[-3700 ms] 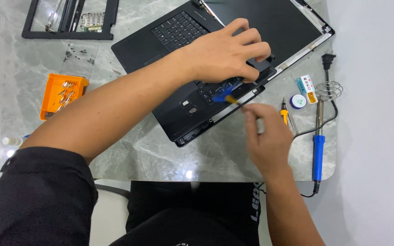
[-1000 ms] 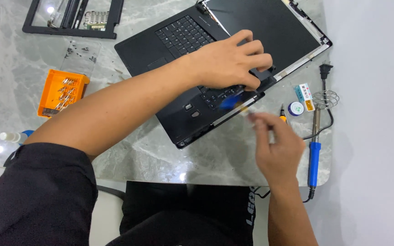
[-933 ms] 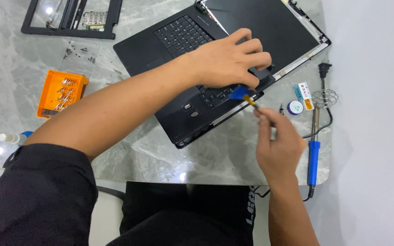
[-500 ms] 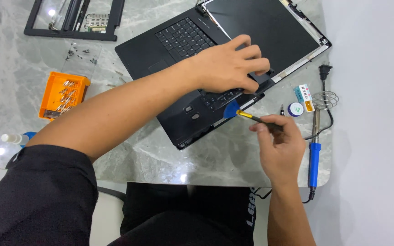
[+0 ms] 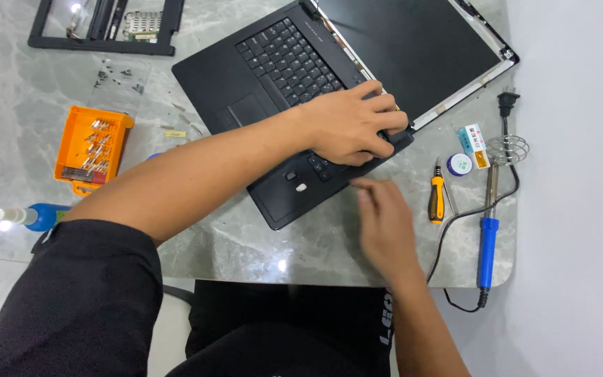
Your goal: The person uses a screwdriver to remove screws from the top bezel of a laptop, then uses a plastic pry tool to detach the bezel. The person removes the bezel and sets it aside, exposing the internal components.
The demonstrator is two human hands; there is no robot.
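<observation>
Two hands work at a black laptop [image 5: 273, 77] lying open and flat on my grey marble table [image 5: 22, 98]: left hand [image 5: 354, 126] clamps its hinge corner, right hand [image 5: 382, 223] hovers blurred, grip indiscernible.

Dark laptop screen [image 5: 413, 52] lies flat; small striped packet [image 5: 474, 142] beside it

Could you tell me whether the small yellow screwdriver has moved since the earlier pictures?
Yes. Earlier the right hand held it at the laptop edge; now the screwdriver lies on the table, left of the soldering iron.
</observation>
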